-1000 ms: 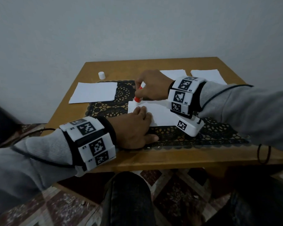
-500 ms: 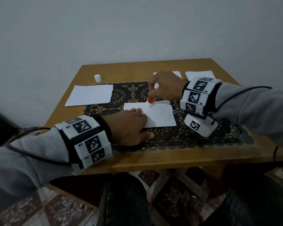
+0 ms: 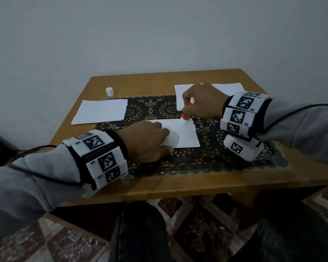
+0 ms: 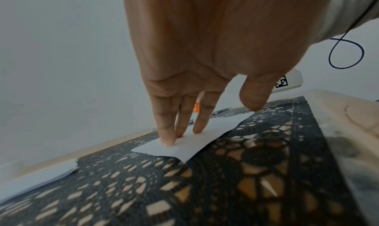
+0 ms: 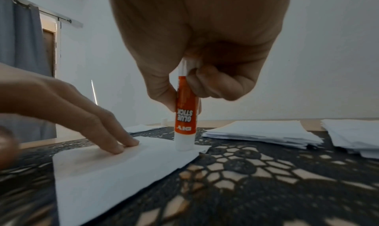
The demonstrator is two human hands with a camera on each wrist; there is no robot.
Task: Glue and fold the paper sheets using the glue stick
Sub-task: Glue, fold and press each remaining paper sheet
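— Two hands over the bench (image 3: 160, 186)?
— Yes, two. Left hand (image 3: 147, 141) flat, fingers (image 4: 167, 132) straight and pressing down on one white paper sheet (image 3: 184, 137). Right hand (image 3: 202, 100) curled round one glue stick (image 5: 185, 116), pinching it between thumb and fingers.
— Where on the sheet?
— At the far right corner. Standing upright, white tip down and touching the paper, orange label upside down. Only a bit of orange peeking between the fingers in the left wrist view.
— And the sheet itself?
— Lying flat on one black lace mat (image 3: 206, 161) in the middle of the bench, left fingers on its near left part, glue stick well to the right of them.
— More paper around?
— Three more lots. One white sheet (image 3: 100, 111) off to the left, half on the mat, half on the wood. Two stacks at the back right: first stack (image 5: 262, 134) just behind the right hand, second stack (image 5: 352, 135) beside it, farther right. Many sheets in each, too many and too thin to count.
— Anything small?
— One white cap (image 3: 109, 91) standing alone near the back left, well apart from the glue stick.
— On the wrists?
— One band of white blocks with black square marks on each, plus thin black wires along grey sleeves.
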